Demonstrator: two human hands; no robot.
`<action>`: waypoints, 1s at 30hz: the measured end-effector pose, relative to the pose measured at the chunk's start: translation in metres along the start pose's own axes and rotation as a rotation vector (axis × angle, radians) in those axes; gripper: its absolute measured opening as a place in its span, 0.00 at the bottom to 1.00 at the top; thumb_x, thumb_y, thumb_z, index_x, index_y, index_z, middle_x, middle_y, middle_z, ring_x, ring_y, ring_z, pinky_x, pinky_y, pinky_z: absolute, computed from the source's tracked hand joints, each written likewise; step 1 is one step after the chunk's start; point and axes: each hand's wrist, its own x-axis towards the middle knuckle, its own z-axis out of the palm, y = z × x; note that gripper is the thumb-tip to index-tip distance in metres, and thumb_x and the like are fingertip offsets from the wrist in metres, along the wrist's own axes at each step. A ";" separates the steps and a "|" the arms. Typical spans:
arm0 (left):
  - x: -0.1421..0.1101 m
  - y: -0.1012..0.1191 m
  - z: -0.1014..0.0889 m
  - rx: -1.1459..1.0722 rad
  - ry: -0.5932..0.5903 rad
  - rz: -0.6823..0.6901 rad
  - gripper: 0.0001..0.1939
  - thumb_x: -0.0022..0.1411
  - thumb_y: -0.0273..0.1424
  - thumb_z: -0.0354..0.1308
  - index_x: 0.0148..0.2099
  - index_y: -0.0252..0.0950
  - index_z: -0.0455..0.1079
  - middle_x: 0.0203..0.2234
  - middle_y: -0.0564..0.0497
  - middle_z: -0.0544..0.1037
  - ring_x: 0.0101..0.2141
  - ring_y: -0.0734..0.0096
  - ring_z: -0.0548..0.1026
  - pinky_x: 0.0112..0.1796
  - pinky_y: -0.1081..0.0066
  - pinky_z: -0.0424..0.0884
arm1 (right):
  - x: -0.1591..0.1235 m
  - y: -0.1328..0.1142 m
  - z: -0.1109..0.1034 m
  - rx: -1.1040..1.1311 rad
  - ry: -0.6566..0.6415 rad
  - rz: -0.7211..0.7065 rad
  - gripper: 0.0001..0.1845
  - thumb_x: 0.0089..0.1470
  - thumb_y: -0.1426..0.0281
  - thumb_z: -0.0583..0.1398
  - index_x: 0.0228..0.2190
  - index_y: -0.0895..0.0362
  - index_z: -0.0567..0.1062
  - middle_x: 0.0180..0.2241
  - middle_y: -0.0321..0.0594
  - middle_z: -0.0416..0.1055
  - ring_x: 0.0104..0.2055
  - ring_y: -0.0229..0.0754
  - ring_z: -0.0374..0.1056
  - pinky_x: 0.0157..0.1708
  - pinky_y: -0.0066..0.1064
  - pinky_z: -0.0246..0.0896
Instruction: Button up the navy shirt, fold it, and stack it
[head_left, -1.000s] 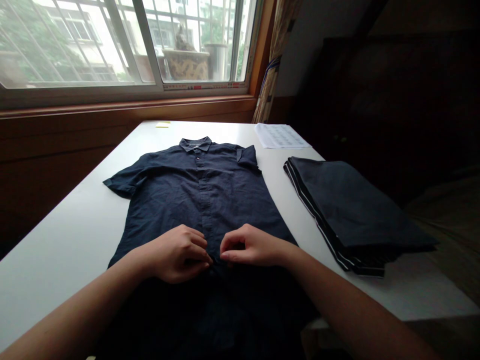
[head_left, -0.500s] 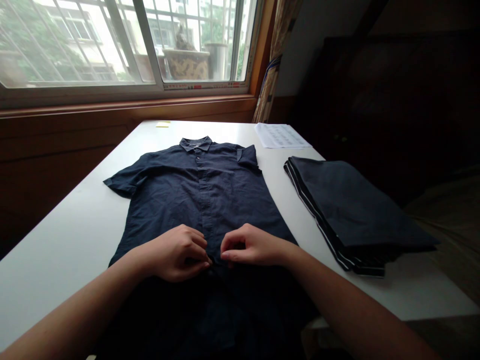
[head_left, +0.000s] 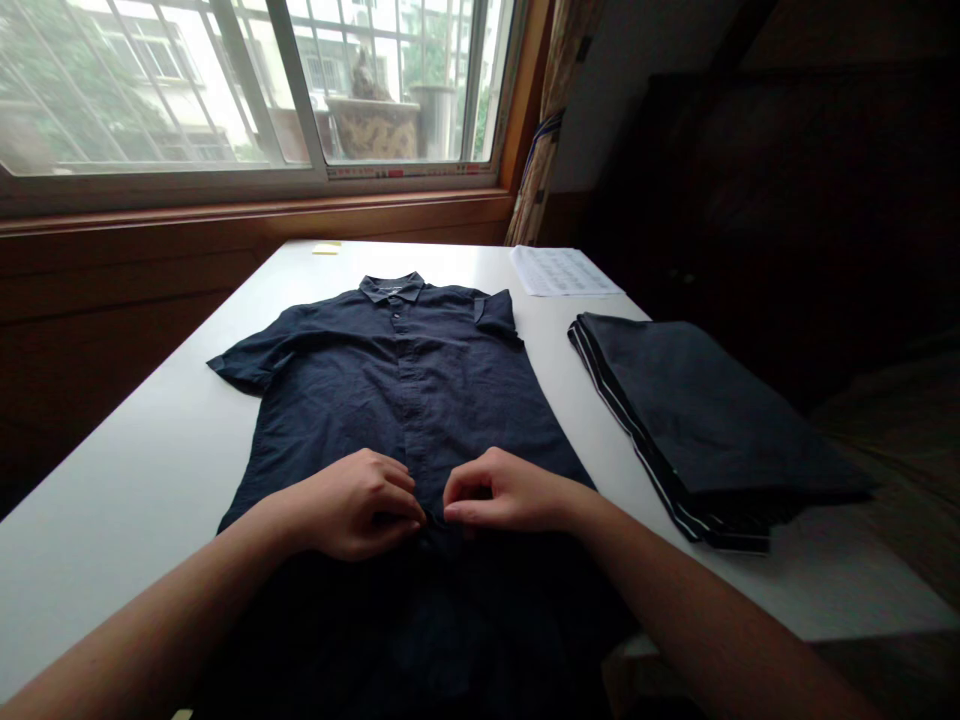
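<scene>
A dark navy short-sleeved shirt (head_left: 397, 390) lies flat and face up on the white table (head_left: 135, 450), collar toward the window. My left hand (head_left: 358, 505) rests on the lower front of the shirt with its fingers curled and pinched at the button placket. Just to its right, my right hand (head_left: 499, 492) pinches the same placket with thumb and fingers closed. The fingertips of the two hands nearly touch at the shirt's centre line. The small thing between them is hidden by the fingers.
A stack of folded dark garments with white-striped edges (head_left: 697, 420) lies at the table's right side. A printed paper sheet (head_left: 562, 270) sits at the back right, a small yellow note (head_left: 325, 249) at the back. Behind is a window (head_left: 247, 90) and a curtain (head_left: 547, 110).
The two hands have drawn slightly closer together at the placket; otherwise nothing has moved.
</scene>
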 end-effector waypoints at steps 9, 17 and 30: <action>-0.001 -0.003 -0.002 -0.018 0.008 -0.029 0.10 0.67 0.28 0.54 0.45 0.39 0.77 0.26 0.48 0.77 0.31 0.66 0.75 0.33 0.69 0.67 | -0.001 -0.001 -0.001 -0.001 -0.008 0.004 0.14 0.59 0.62 0.61 0.34 0.60 0.79 0.25 0.35 0.76 0.26 0.35 0.67 0.27 0.23 0.57; -0.002 -0.003 -0.003 -0.035 -0.038 -0.037 0.11 0.67 0.28 0.53 0.44 0.39 0.77 0.27 0.47 0.76 0.31 0.65 0.74 0.34 0.68 0.67 | -0.001 0.001 0.000 -0.022 0.000 -0.002 0.14 0.60 0.61 0.61 0.32 0.60 0.79 0.25 0.35 0.77 0.25 0.34 0.67 0.27 0.23 0.57; -0.003 -0.005 -0.002 -0.037 -0.030 -0.024 0.10 0.66 0.28 0.54 0.45 0.39 0.77 0.27 0.47 0.76 0.32 0.65 0.74 0.34 0.68 0.67 | 0.001 0.002 0.001 -0.119 0.008 -0.042 0.13 0.60 0.63 0.61 0.35 0.60 0.80 0.26 0.35 0.77 0.26 0.35 0.69 0.28 0.23 0.58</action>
